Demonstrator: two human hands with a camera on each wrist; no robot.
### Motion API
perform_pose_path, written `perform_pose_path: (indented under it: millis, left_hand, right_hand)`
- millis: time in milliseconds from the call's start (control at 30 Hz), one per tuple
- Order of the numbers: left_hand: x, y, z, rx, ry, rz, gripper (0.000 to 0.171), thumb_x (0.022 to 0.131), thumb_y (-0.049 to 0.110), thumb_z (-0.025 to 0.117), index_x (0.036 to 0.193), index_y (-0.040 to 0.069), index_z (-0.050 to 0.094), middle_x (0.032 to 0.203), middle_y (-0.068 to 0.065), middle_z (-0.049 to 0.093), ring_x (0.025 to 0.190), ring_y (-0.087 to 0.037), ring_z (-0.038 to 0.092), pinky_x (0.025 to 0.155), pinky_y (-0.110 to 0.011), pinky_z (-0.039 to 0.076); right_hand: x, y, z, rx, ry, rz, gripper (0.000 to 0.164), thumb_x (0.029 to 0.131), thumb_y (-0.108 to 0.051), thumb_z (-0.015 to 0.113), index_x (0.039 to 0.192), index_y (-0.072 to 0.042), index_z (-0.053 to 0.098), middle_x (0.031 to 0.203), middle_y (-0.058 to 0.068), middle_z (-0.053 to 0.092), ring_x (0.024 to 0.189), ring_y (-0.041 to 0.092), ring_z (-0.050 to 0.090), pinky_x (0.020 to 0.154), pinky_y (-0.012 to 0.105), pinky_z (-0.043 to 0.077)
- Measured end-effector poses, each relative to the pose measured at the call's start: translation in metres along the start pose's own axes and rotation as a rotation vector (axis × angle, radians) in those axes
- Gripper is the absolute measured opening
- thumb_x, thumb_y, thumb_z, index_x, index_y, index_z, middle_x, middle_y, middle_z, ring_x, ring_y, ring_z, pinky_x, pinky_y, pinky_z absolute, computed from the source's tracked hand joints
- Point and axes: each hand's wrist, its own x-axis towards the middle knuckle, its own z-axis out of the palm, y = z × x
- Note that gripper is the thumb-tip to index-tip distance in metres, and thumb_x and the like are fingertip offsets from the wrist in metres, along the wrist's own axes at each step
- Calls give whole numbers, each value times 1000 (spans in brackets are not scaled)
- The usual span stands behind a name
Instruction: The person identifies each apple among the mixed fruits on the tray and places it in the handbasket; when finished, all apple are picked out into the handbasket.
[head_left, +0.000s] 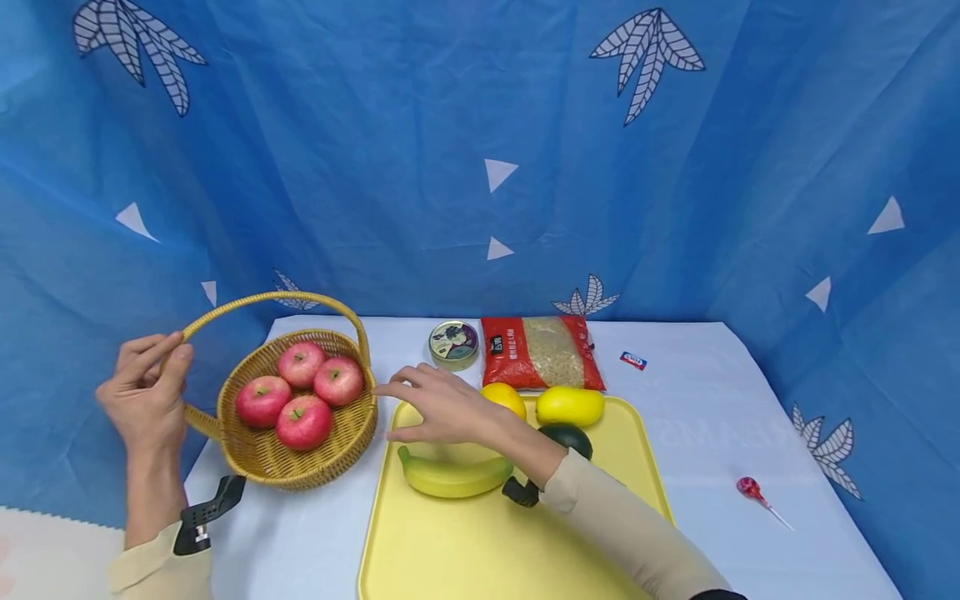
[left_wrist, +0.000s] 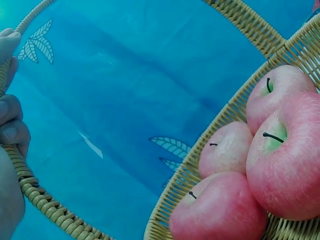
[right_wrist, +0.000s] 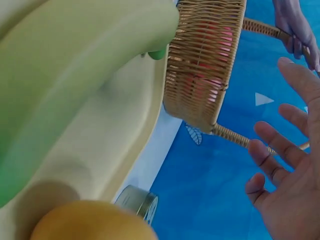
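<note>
My left hand [head_left: 146,393] grips the left side of the tall handle [left_wrist: 45,204] of a wicker basket [head_left: 333,465], fingers curled round it. The basket is tilted, and several red apples [head_left: 303,422] lie inside. Just right of its rim is my right hand [head_left: 442,406], fingers loosely spread and holding nothing; the right wrist view shows the palm [right_wrist: 292,200] empty. Below that hand a banana [head_left: 456,479] lies on a yellow tray [head_left: 435,550].
At the tray's back lie an orange [head_left: 506,398], a yellow mango-like fruit [head_left: 570,407] and a dark green fruit [head_left: 567,437], partly hidden. Behind stand a round tin [head_left: 453,346] and a red bag [head_left: 553,357]. A small wrapper [head_left: 633,360] and a lollipop [head_left: 748,487] lie right.
</note>
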Motion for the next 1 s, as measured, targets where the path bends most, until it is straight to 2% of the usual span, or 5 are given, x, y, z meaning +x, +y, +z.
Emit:
perform_pose_path:
  millis: [467,667,800,900,1000]
  left_hand:
    - [3,-1,-2,-60,-10,4,23,81,-23,68,102,-29,62,95,-16,64,59,-14,47,49,-15,39]
    - [2,6,-2,-36,4,33,23,80,-22,69,101,-30,62,95,-16,63,59,-13,57,54,-15,47]
    - [-1,20,11,98,39,87,19,85,-15,67,100,-27,65,100,-17,67,83,-16,66,72,-19,53]
    - [-1,33,26,227,36,135,21,87,-8,64,103,-21,69,110,-17,69,106,-22,61,86,-20,48]
    - [-2,43,42,329,0,192,24,87,2,65,104,-14,72,119,-16,68,119,-26,55,95,-23,42]
  right_hand:
    - [-44,18,-5,52,-34,130,65,90,-63,64,148,-38,47,140,-6,54,129,15,50,107,44,44]
    - [-54,22,-8,61,-29,136,65,91,-62,64,149,-37,47,140,-6,53,126,16,51,105,44,45]
    - [-61,28,-10,63,-16,139,64,91,-59,65,148,-34,48,139,-5,53,124,16,51,105,42,44]
    - [-67,33,-13,49,1,149,64,91,-59,66,148,-33,48,139,-5,53,124,16,51,103,42,45]
    - [-73,39,-15,36,17,163,65,91,-58,66,148,-33,49,139,-4,53,124,16,51,103,43,45]
